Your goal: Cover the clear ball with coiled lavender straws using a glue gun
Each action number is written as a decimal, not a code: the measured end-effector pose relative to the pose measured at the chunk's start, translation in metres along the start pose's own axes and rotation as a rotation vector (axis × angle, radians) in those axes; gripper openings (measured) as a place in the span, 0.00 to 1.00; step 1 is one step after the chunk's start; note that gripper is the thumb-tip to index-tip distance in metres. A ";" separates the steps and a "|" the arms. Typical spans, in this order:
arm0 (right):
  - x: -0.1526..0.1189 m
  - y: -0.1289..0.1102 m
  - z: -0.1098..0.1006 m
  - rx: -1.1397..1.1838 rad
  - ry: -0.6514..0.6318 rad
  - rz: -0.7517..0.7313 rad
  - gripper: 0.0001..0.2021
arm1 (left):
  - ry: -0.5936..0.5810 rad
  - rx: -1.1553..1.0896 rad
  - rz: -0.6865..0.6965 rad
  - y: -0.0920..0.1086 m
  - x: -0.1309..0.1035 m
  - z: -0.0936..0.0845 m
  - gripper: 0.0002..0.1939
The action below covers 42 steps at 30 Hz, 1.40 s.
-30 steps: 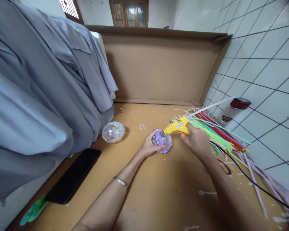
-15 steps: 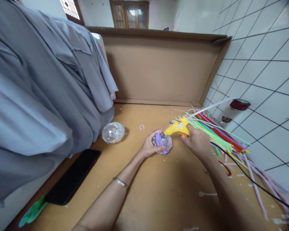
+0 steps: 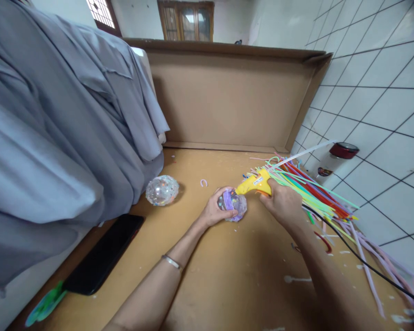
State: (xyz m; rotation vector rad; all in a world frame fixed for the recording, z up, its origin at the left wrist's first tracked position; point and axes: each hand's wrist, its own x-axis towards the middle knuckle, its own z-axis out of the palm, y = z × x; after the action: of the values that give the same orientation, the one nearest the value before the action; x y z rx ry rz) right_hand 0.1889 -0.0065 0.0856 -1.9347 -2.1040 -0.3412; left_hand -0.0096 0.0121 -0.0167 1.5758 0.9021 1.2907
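Observation:
My left hand (image 3: 216, 208) is wrapped round a clear faceted ball (image 3: 240, 207) with purple strips across it, just above the tabletop or resting on it; I cannot tell which. In my right hand (image 3: 285, 202) is a yellow glue gun (image 3: 254, 182), gripped by its handle. Its nozzle points left and meets, or nearly meets, the top of the ball. A long translucent glue stick (image 3: 303, 151) sticks out of the gun's back end. Left of my hands sits a second clear faceted ball (image 3: 162, 190) with coloured specks. A small pale pink curved piece (image 3: 203, 182) lies between.
Colourful pipe cleaners (image 3: 307, 188) lie heaped on the right, with a black cord (image 3: 352, 250) across them. Behind stands a jar with a red lid (image 3: 344, 150). A black phone (image 3: 105, 253) lies at left, under grey cloth (image 3: 76, 115). A cardboard panel (image 3: 224, 99) closes the back.

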 end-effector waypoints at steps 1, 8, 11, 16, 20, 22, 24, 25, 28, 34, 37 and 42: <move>0.000 0.000 -0.001 -0.001 -0.005 -0.003 0.13 | 0.000 0.000 0.002 0.000 0.000 0.000 0.39; 0.000 -0.001 -0.003 -0.004 -0.014 0.004 0.12 | -0.001 0.011 0.005 0.000 0.000 0.000 0.38; 0.000 -0.002 -0.003 0.006 -0.023 0.011 0.12 | -0.007 0.008 0.008 -0.001 0.000 0.000 0.38; 0.000 -0.001 -0.003 -0.003 -0.030 0.006 0.13 | -0.004 0.015 0.013 -0.001 0.001 0.000 0.38; 0.000 0.001 -0.003 -0.013 -0.028 -0.001 0.13 | -0.001 0.006 0.018 0.000 0.001 0.000 0.38; 0.000 0.001 -0.004 -0.007 -0.028 -0.003 0.13 | -0.004 0.002 0.018 -0.001 0.001 0.000 0.38; 0.000 0.000 -0.004 0.000 -0.041 0.004 0.14 | -0.006 0.002 0.018 -0.001 0.000 0.000 0.39; 0.000 -0.001 -0.005 0.002 -0.051 0.008 0.14 | -0.007 0.003 0.018 -0.001 0.000 0.000 0.39; 0.001 -0.002 -0.006 -0.001 -0.074 0.012 0.14 | -0.005 0.011 0.013 -0.001 0.000 0.000 0.39; 0.001 0.002 -0.006 -0.020 -0.063 -0.002 0.14 | -0.001 0.016 0.031 0.000 0.001 0.001 0.38; 0.001 0.002 -0.005 -0.004 -0.056 0.006 0.14 | -0.004 0.022 0.034 0.000 0.001 0.000 0.38; 0.002 0.002 -0.002 0.025 -0.068 0.004 0.13 | -0.002 0.021 0.021 0.000 0.001 0.000 0.39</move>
State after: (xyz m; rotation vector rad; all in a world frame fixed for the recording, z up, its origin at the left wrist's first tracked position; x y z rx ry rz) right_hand 0.1912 -0.0050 0.0883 -1.9630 -2.1358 -0.2504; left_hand -0.0094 0.0126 -0.0165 1.6066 0.9026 1.2979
